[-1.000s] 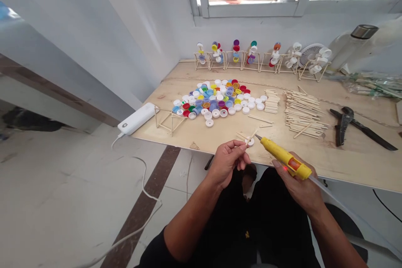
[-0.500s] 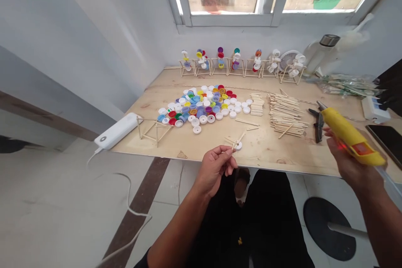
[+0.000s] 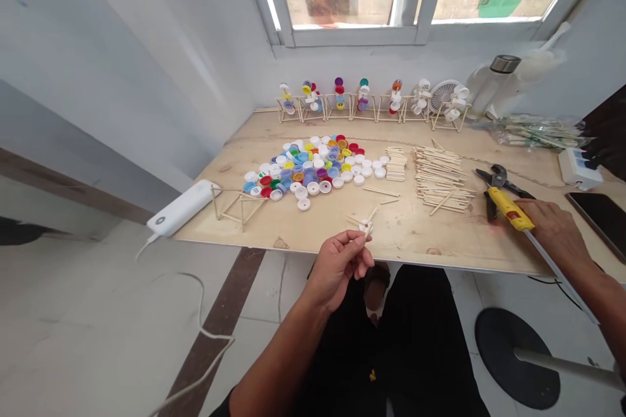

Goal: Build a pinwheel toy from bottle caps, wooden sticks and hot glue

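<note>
Close to the table's front edge, my left hand (image 3: 341,264) pinches a short wooden stick (image 3: 368,230) between thumb and fingertips. Just beyond the fingertips is a small white bottle cap (image 3: 362,226), with thin sticks pointing out from it; the fingers hide part of it. On the right, my right hand (image 3: 555,231) is at a yellow glue gun (image 3: 511,210), its fingers closed at the handle and partly hidden behind the body. A long clear glue stick (image 3: 557,273) trails from the gun's rear. Dark pliers (image 3: 501,177) lie just beyond the gun.
Loose coloured bottle caps (image 3: 308,172) cover the table's middle. Wooden sticks (image 3: 443,179) are piled right of them. A stick frame (image 3: 239,208) and white power strip (image 3: 183,207) sit left. Stick-and-cap models (image 3: 340,101) line the wall. A phone (image 3: 599,221) lies right.
My right hand has brought the glue gun down and left to the tabletop, beside the pliers. My left hand has stayed nearly still, still pinching the stick.
</note>
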{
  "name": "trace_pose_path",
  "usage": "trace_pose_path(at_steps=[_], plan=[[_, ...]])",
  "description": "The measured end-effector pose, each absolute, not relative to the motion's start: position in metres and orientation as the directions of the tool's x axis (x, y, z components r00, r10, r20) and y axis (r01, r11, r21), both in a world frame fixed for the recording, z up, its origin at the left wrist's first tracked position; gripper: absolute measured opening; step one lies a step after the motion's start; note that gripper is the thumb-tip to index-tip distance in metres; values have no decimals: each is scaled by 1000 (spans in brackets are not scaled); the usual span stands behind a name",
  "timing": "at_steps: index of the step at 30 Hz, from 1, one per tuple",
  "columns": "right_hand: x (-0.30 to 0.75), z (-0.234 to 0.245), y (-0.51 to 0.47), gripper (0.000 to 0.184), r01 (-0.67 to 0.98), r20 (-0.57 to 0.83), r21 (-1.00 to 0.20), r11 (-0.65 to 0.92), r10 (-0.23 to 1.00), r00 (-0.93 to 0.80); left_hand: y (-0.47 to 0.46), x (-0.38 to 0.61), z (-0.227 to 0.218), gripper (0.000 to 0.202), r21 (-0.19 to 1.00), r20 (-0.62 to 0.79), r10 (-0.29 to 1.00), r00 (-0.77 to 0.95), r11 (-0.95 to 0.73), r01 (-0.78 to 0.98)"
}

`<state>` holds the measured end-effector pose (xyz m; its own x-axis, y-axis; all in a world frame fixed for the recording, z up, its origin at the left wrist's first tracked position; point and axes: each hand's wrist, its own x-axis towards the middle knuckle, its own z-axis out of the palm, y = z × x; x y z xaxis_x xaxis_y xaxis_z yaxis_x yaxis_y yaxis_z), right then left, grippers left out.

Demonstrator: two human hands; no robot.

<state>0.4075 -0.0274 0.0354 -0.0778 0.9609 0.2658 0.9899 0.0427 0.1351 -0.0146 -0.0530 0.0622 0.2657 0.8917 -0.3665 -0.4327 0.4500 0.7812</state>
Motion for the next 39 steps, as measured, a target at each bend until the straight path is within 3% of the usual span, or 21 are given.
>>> trace_pose_path(at_steps=[8, 11, 14, 16, 18, 21, 26, 31, 39], plan=[[439, 26, -13, 40, 998, 164, -7, 66, 984, -64, -53, -14, 61, 31, 708, -381, 877, 292, 480, -519], [452, 29, -12, 52, 990, 210, -63, 126, 972, -110, -54, -15, 60, 31, 686, -380, 877, 295, 481, -547], [431, 48, -24, 49, 994, 336, -83, 73, 941, -41, -54, -15, 59, 30, 666, -380, 877, 296, 481, -570], [393, 65, -39, 42, 985, 425, -171, -31, 899, 102, -55, -14, 59, 28, 658, -380, 877, 295, 480, -580], [342, 78, -53, 33, 934, 450, -355, -47, 867, 214, -56, -11, 59, 26, 654, -379, 879, 290, 476, -589], [263, 82, -67, 23, 760, 344, -640, 113, 926, 153, -59, -7, 60, 25, 645, -379, 882, 282, 470, -603], [173, 67, -68, 24, 409, 157, -899, 156, 987, -31, -65, -3, 60, 28, 638, -372, 888, 269, 455, -621], [139, 56, -64, 24, 254, 67, -964, 80, 996, -58, -69, -2, 56, 27, 620, -353, 893, 277, 446, -645], [117, 54, -69, 28, -17, -153, -988, -152, 987, 58, -72, 3, 53, 28, 622, -360, 891, 275, 450, -641]])
